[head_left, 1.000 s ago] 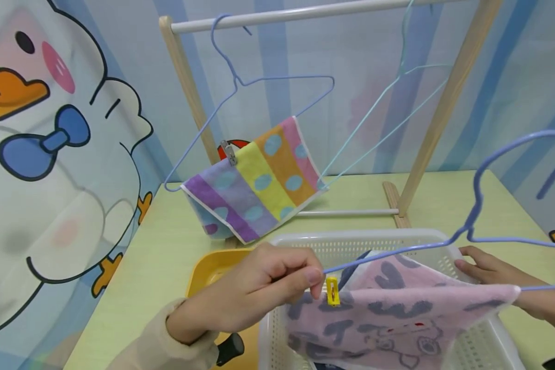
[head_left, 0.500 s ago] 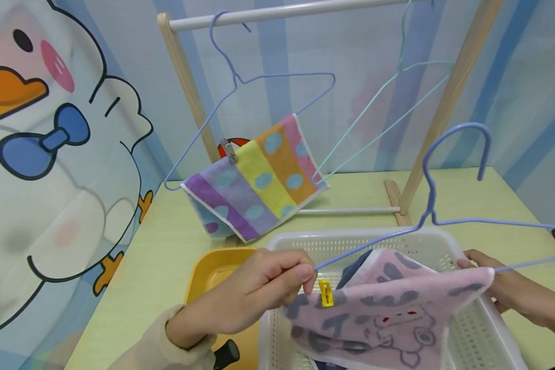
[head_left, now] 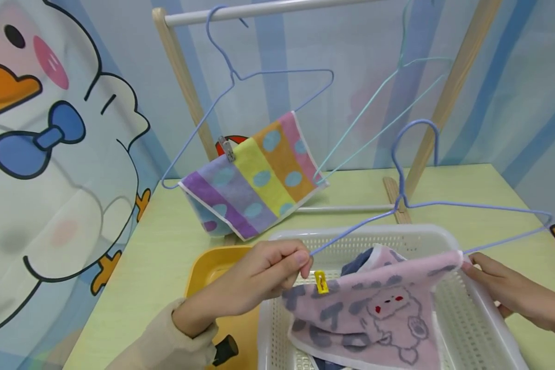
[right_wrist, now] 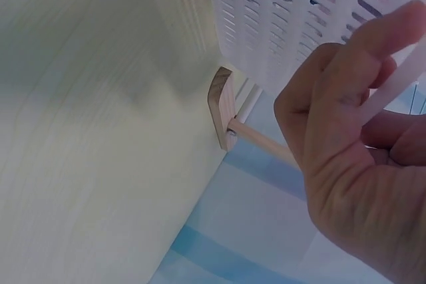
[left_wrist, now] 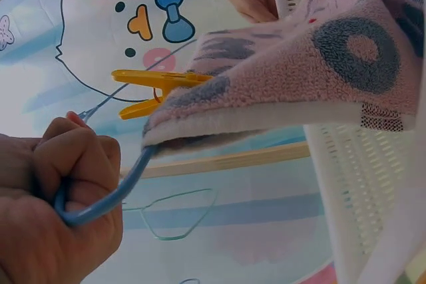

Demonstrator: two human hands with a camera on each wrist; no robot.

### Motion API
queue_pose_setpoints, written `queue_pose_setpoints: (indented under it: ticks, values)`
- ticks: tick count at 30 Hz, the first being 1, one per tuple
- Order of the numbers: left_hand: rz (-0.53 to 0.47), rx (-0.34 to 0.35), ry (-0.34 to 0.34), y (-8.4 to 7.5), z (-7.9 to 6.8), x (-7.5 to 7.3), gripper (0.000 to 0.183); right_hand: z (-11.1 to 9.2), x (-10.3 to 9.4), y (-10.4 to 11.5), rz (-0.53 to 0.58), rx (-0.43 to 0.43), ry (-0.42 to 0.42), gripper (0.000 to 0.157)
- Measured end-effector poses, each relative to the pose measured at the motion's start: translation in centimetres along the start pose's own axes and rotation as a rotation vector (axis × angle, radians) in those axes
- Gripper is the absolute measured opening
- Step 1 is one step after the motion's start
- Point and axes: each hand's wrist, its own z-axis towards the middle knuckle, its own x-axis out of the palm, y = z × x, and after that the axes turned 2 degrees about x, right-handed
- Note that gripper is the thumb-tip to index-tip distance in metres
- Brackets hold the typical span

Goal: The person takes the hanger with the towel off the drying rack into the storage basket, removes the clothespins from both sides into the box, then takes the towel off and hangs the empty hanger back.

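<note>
My left hand (head_left: 254, 275) grips the left end of a periwinkle-blue wire hanger (head_left: 478, 205), its fingers curled round the wire in the left wrist view. A pink towel (head_left: 388, 303) with grey letters and a cartoon animal drapes over the hanger's lower bar. One yellow clothespin (head_left: 321, 282) clamps the towel near its left end, close to my left fingers. My right hand (head_left: 504, 280) holds the right rim of a white perforated basket (head_left: 487, 313); the right wrist view shows its fingers curled round that rim (right_wrist: 393, 84). The towel's right corner lies beside its fingertips.
Behind the basket stands a wooden rack with a white rail (head_left: 277, 9). A blue hanger (head_left: 287, 71) with a striped, dotted towel (head_left: 259, 180) and a mint hanger (head_left: 374, 103) hang there. Left of the basket sits a yellow tray (head_left: 203, 264). Dark blue cloth (head_left: 356, 263) lies in the basket.
The held hanger has swung left and tilted, its hook moving left and its right end coming into view. The towel's right corner has shifted left and up. My right hand stays at the basket's rim.
</note>
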Motion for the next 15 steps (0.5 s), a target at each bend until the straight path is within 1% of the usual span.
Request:
queue_pose_setpoints:
  ticks: [3, 6, 12, 15]
  values:
    - [-0.025, -0.051, 0.003, 0.7, 0.1, -0.2, 0.03, -0.1, 0.0, 0.4, 0.0, 0.041, 0.009, 0.057]
    - [-0.068, -0.104, 0.0, 1.5, 0.3, -0.4, 0.031, -0.2, 0.1, 0.5, 0.009, 0.037, 0.041, 0.061]
    - [-0.13, -0.161, 0.014, 2.7, 0.5, -0.9, 0.033, -0.3, 0.0, 0.3, 0.027, 0.035, 0.063, 0.064]
    - [-0.144, -0.192, 0.032, 3.3, 0.5, -1.1, 0.034, -0.2, -0.1, -0.1, 0.036, 0.017, 0.071, 0.06]
